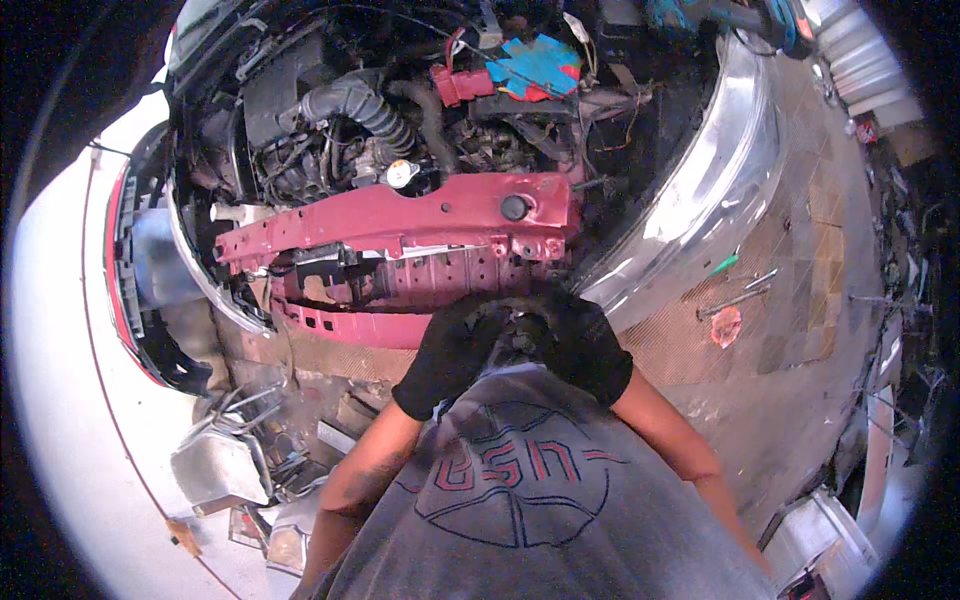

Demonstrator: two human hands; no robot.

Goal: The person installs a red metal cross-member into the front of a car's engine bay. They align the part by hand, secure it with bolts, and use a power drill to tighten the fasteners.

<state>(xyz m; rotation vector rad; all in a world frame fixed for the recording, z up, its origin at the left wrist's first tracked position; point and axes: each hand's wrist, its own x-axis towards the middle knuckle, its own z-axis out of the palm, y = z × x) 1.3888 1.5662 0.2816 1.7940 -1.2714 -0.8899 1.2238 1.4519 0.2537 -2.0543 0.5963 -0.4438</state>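
My left hand (448, 352) and my right hand (588, 348), both in black gloves, are close together in front of my shirt. Their fingers curl inward around a small dark thing (520, 335), too dark to name. Just beyond the gloves lies the car's red lower front bar (365, 328), partly covered by my left hand. Above it runs the red upper radiator support (400, 218), with a round black plug near its right end. Behind that support is the open engine bay, with a ribbed black air hose (375, 112) and a silver cap (402, 175).
A blue and red cloth (535, 68) rests in the engine bay. The silver fender (690, 180) curves along the right. Metal tools (745, 290) and a green-handled tool (722, 265) lie on a brown mat. Scrap metal parts (225, 465) are piled at lower left, beside a white car panel (60, 330).
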